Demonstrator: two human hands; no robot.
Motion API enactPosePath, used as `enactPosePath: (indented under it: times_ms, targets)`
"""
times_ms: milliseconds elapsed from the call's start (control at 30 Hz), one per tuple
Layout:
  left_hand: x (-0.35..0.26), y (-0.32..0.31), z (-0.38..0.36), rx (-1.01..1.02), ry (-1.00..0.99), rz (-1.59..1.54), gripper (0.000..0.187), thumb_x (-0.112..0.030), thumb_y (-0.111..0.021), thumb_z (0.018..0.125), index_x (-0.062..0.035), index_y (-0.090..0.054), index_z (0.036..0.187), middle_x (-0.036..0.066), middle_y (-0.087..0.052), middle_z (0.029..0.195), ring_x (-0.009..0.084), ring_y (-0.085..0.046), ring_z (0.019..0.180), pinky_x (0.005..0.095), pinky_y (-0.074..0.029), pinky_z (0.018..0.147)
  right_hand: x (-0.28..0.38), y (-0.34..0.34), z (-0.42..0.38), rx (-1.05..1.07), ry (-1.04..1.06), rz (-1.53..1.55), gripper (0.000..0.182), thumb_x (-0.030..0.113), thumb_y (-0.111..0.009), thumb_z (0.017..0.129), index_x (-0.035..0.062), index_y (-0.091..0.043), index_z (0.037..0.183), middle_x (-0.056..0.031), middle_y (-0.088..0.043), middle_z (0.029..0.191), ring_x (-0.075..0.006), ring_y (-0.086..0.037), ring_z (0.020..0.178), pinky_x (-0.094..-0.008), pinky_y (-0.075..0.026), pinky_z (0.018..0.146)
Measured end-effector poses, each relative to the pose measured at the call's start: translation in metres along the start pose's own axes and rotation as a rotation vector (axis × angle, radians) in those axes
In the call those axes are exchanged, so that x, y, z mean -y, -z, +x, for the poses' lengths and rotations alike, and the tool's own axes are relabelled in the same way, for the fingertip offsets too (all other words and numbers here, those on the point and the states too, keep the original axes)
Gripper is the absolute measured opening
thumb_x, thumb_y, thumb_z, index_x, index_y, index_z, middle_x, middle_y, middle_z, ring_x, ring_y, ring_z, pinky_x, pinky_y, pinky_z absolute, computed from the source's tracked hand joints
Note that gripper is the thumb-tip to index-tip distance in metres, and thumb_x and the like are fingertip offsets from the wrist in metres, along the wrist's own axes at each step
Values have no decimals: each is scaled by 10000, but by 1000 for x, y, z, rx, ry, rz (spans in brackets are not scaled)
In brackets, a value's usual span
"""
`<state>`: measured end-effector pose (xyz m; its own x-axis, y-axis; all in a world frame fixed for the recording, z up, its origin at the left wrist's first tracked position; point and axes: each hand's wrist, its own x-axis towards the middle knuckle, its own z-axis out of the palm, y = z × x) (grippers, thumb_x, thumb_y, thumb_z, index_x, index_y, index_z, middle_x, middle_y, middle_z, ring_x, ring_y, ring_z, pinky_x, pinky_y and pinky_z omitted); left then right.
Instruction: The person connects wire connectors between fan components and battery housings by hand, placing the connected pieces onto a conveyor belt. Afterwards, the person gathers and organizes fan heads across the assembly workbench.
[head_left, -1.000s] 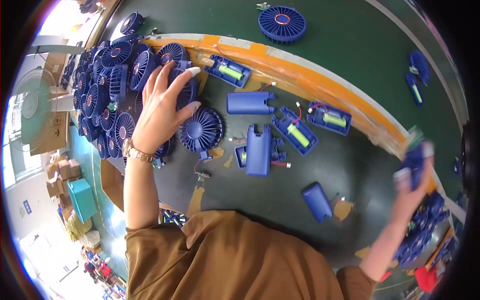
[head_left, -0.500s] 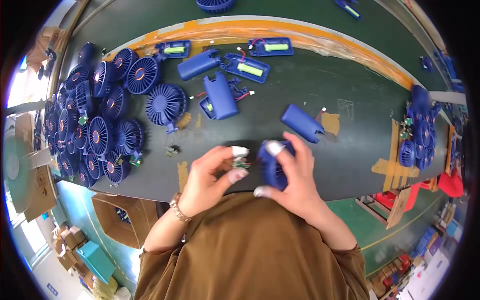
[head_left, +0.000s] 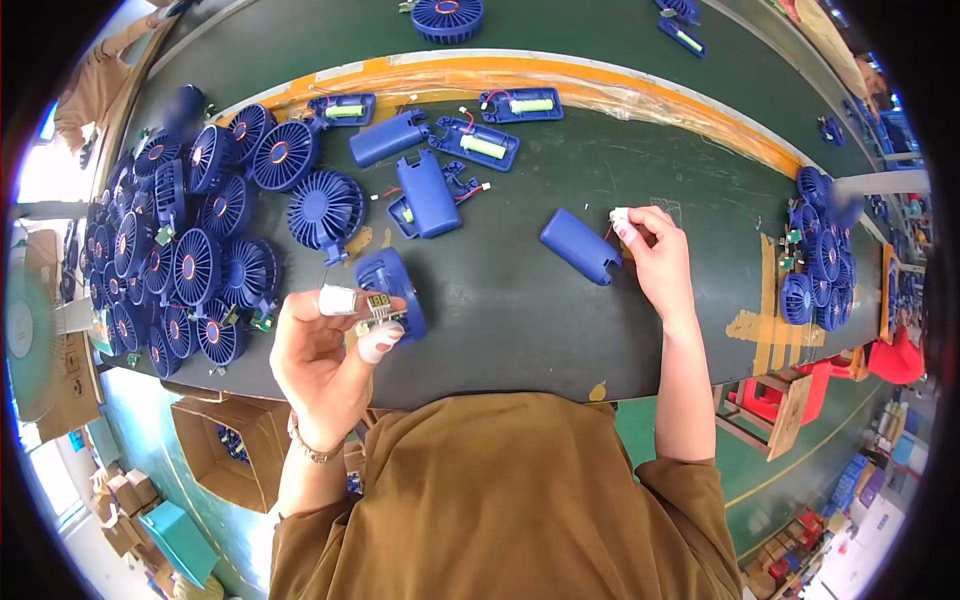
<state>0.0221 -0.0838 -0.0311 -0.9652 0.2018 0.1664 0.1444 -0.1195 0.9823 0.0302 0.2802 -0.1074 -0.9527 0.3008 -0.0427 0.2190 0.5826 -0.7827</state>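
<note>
My left hand [head_left: 330,350], finger covers on its tips, is closed in a pinch around a small circuit board [head_left: 380,308] with a digit display. Just behind that board a blue fan head [head_left: 400,285] stands on its side on the table. Further right, my right hand [head_left: 660,255] has thumb and fingers together at the white wire connector [head_left: 614,216] of a blue handle shell [head_left: 580,247]. A red wire runs from this shell up to the fingertips, which partly hide the connector.
Many blue fan heads [head_left: 195,265] are piled at the left, with a second pile [head_left: 825,255] at the right. Several handle shells with green batteries [head_left: 484,147] lie along the back near the taped ledge [head_left: 560,75]. A cardboard box [head_left: 225,450] stands below the table's left edge.
My right hand has let go of the fan head and moved right to the shell's connector. My left hand has moved left with the circuit board. The fan head now stands farther left.
</note>
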Motion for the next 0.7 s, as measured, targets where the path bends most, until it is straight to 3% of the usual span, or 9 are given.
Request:
enactPosePath:
  times_ms: [100, 200, 333, 400, 467, 500, 600, 633, 700]
  targets:
    - [2, -3, 4, -48, -47, 20, 332, 68, -755, 839, 19, -581, 1117, 133, -670, 1083, 186, -695, 924, 315, -575, 838, 9, -3, -11, 12, -62, 493, 172, 94, -649, 954, -17, -678, 1083, -56, -705, 997, -124, -635, 926, -279, -500, 859]
    - [1, -15, 9, -27, -17, 5, 269, 57, -731, 862, 31, -637, 1114, 125, -677, 1079, 188, -694, 940, 321, -583, 833, 40, -3, -31, -27, 11, 692, 144, 82, -613, 973, -8, -665, 1074, -83, -715, 1055, -139, -648, 1002, -297, -486, 937]
    - [9, -36, 16, 87, 40, -62, 280, -9, -692, 917, 56, -636, 1184, 125, -688, 1072, 278, -711, 958, 400, -608, 846, 70, -11, -58, 43, 207, 832, 121, 44, -573, 979, -7, -612, 1081, -95, -689, 986, -166, -651, 918, -329, -511, 879]
    - [7, -46, 20, 150, 40, -18, 271, -1, -675, 926, 68, -637, 1185, 136, -689, 1083, 268, -709, 964, 393, -604, 839, 84, -11, -71, 69, 159, 792, 115, 34, -623, 951, -16, -640, 1054, -83, -673, 974, -150, -639, 880, -305, -519, 824]
    - [-5, -57, 26, 224, 55, 26, 275, 67, -670, 904, 31, -669, 1176, 126, -704, 1082, 176, -706, 950, 290, -573, 843, 100, -10, -81, 82, 154, 666, 116, 42, -656, 935, -22, -649, 1032, -69, -676, 964, -120, -623, 864, -283, -516, 811]
    - [-12, -62, 27, 240, 55, 113, 277, 61, -683, 894, 33, -673, 1170, 121, -722, 1060, 164, -713, 906, 299, -589, 812, 108, -8, -86, 93, 125, 644, 106, 45, -675, 915, -13, -641, 997, -81, -681, 938, -154, -620, 828, -296, -503, 782]
    - [-19, -70, 28, 331, -72, 377, 241, 14, -760, 827, 3, -709, 1062, 148, -732, 973, 231, -727, 814, 300, -576, 695, 113, -3, -84, 48, 413, 377, 104, 40, -695, 885, 3, -627, 955, -104, -677, 910, -224, -612, 801, -334, -482, 765]
    - [-20, -76, 28, 323, -105, 374, 217, -4, -785, 798, -11, -714, 1003, 147, -719, 921, 254, -707, 756, 302, -551, 635, 118, -4, -87, 20, 398, 369, 116, 35, -711, 859, 19, -618, 926, -118, -668, 892, -278, -602, 792, -361, -461, 753]
    - [-22, -78, 29, 333, -161, 375, 209, -2, -785, 800, -13, -710, 994, 135, -714, 903, 244, -695, 735, 306, -545, 618, 120, -1, -88, -12, 393, 307, 134, 37, -725, 847, 20, -614, 920, -112, -663, 879, -272, -604, 783, -364, -460, 746]
